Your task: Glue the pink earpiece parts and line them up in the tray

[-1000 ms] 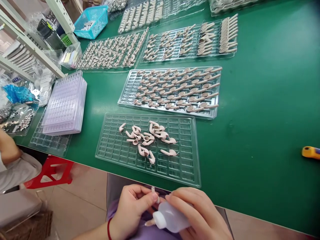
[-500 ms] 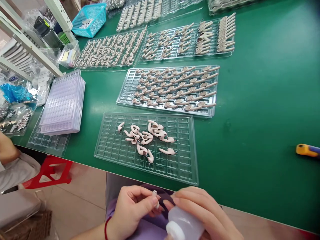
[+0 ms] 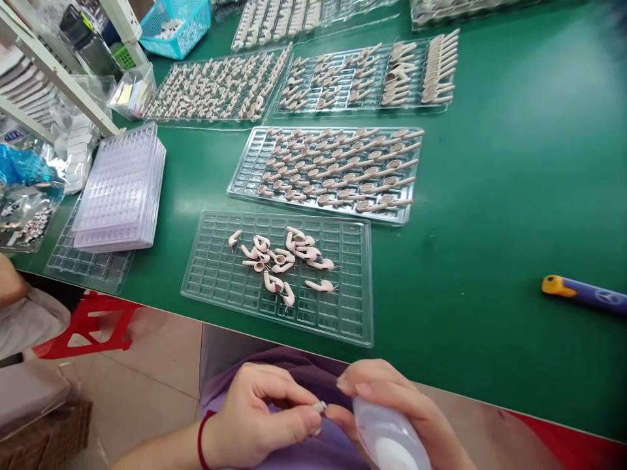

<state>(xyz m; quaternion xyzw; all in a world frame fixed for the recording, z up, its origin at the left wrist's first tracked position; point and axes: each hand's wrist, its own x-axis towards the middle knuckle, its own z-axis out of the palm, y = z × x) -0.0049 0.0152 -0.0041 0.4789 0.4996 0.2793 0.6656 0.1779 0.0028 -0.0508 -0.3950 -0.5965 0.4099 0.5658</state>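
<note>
My left hand point(image 3: 269, 414) pinches a small pale earphone shell point(image 3: 319, 407) between thumb and index finger; most of it is hidden by the fingertips. My right hand point(image 3: 401, 405) is wrapped around a translucent white plastic bottle point(image 3: 385, 431), tilted with its white end towards me. A finger of the right hand is at the shell's end; whether it touches cannot be told. Beyond my hands, a clear compartment tray point(image 3: 215, 287) lies near the table edge, with several loose pinkish earphone shells point(image 3: 321, 286) with fine wires on it.
Behind stands another tray point(image 3: 245, 176) filled with rows of shells, and more filled trays point(image 3: 210, 91) are farther back. A stack of clear trays point(image 3: 117, 189) is at left, near a blue basket point(image 3: 181, 36). A yellow-and-blue tool point(image 3: 582, 290) lies at right. Another person's arm point(image 3: 10, 281) shows at far left.
The shell in my left hand has turned from upright to pointing towards the right hand. The bottle has shifted right and tilted, and the two hands' fingertips are closer. The view has moved slightly.
</note>
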